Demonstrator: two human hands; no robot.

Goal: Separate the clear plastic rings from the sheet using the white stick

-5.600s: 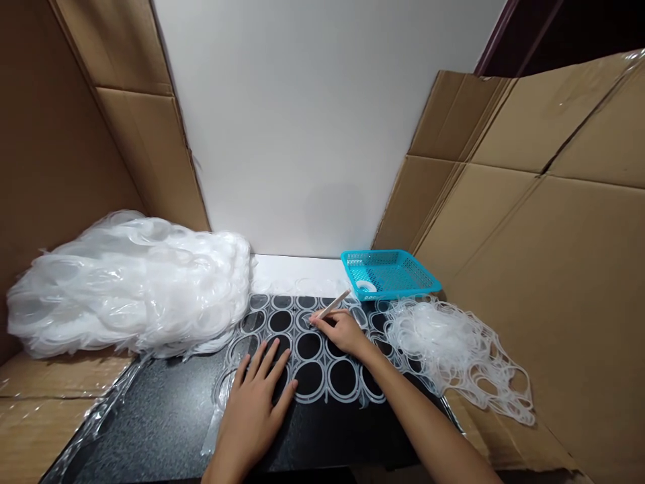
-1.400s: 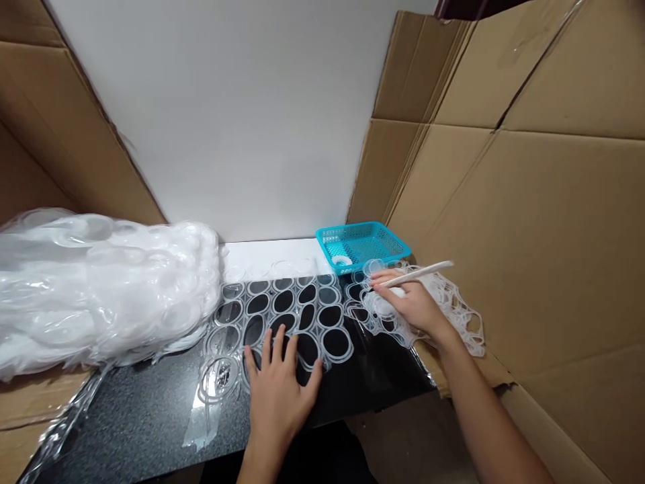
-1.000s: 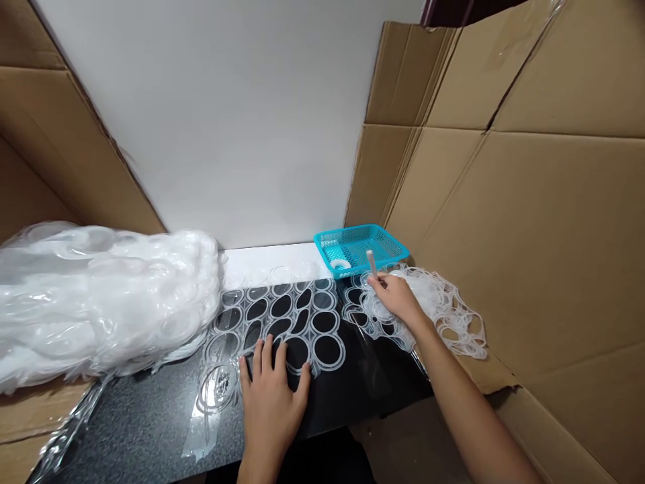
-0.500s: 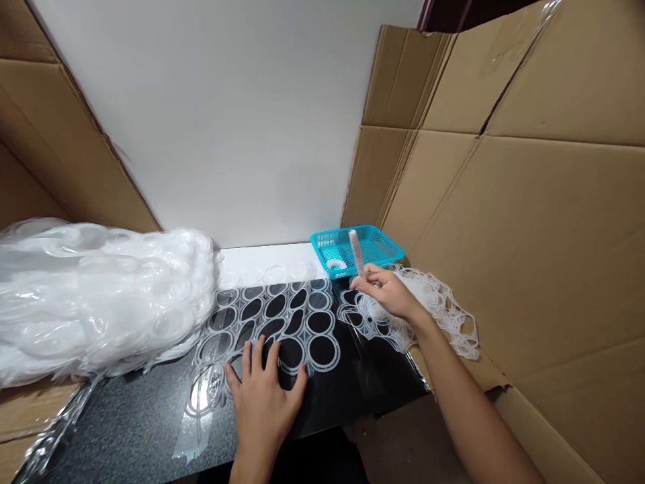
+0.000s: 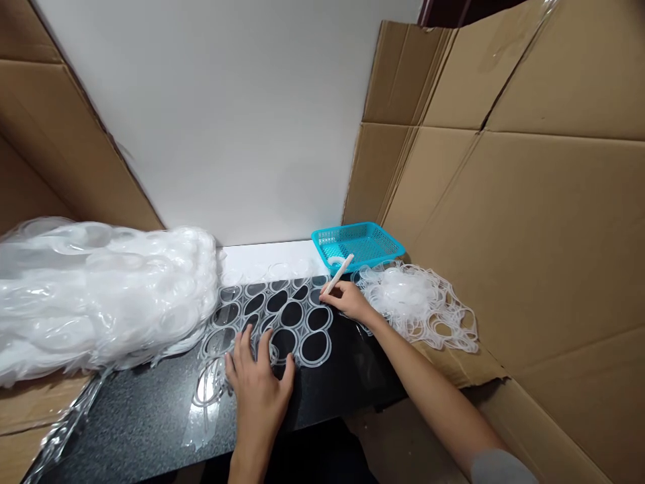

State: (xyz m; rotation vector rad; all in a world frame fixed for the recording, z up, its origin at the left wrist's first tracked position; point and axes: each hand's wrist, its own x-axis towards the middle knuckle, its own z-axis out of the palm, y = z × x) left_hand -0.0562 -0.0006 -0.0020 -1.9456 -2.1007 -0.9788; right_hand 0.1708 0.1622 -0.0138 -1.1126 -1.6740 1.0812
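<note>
The clear plastic sheet of punched ring cells (image 5: 275, 316) lies flat on the black speckled desk (image 5: 141, 417), most cells near the hands showing dark and emptied while several on its left side look filled, so by my reading the work is partway through. The left hand (image 5: 261, 384) presses flat and open on the sheet's near edge, and the right hand (image 5: 347, 300) has its grip closed on a thin pale stick (image 5: 338, 273) with the tip at a far-row cell. A tangle of spent clear ring webbing (image 5: 418, 306) sits right, beside a turquoise mesh basket (image 5: 359, 243); a heap of white plastic sheets (image 5: 101, 289) crowds the left.
</note>
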